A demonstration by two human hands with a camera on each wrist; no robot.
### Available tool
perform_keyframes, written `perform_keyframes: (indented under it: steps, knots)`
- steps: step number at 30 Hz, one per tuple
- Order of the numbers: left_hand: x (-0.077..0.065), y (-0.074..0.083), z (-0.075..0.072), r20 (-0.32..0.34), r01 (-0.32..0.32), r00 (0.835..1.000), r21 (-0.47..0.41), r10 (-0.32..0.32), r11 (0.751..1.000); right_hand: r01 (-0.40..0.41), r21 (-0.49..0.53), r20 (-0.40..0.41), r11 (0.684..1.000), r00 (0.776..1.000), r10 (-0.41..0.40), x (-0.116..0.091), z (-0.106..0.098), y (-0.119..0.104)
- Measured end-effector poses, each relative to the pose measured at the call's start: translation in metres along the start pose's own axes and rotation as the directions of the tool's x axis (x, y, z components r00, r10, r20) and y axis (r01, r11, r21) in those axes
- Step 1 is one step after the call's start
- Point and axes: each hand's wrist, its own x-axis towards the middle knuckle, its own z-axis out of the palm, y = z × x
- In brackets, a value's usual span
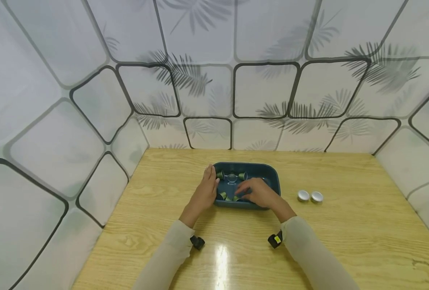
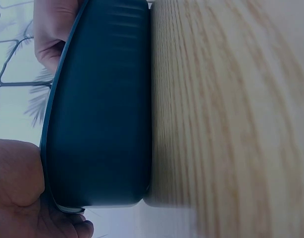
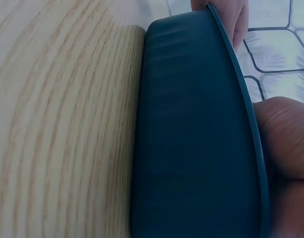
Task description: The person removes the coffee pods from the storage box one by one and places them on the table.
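A dark blue rectangular tub (image 1: 276, 183) with a thin rim stands on the table. Inside it lie several small green cup-shaped capsules, among them one green capsule (image 1: 242, 176) at the back and another green capsule (image 1: 222, 195) at the front left. My left hand (image 1: 206, 187) grips the tub's left end, thumb at the rim and fingers along the outer wall. My right hand (image 1: 258, 192) reaches over the front rim into the tub, its fingers loosely bent just above a capsule at the front. In the right wrist view the tub wall (image 3: 196, 129) hides those fingertips.
Two small white cups (image 1: 303, 196) sit side by side on the wooden table (image 1: 156, 193), right of the tub. Patterned white cloth walls (image 1: 207, 92) enclose the table at the back and both sides. Each wrist carries a black camera (image 1: 197, 242).
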Motion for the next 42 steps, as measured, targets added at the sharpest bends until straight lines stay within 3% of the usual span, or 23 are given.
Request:
perform_keyframes:
  steps: [13,22,33,42]
  knots:
    - [-0.0004,0.0017,-0.0012,-0.010,-0.010,1.000,-0.018,0.010,1.000,0.045,-0.034,0.082,0.998,0.996,-0.042,0.0076,0.0015,-0.0019]
    - [0.0006,0.0024,-0.0026,0.004,0.005,1.000,-0.015,-0.005,1.000,0.014,-0.043,0.094,0.999,0.996,-0.009,0.0110,0.0016,0.0005]
    - [-0.0006,0.0029,-0.0023,-0.004,0.010,1.000,-0.026,-0.010,1.000,-0.121,-0.046,0.041,0.992,0.992,0.123,0.0100,0.0042,-0.0001]
    - [-0.0010,0.0041,-0.0036,-0.001,0.006,1.000,-0.016,-0.006,1.000,-0.241,-0.066,-0.039,0.968,0.970,0.239,0.0090,0.0060,0.0007]
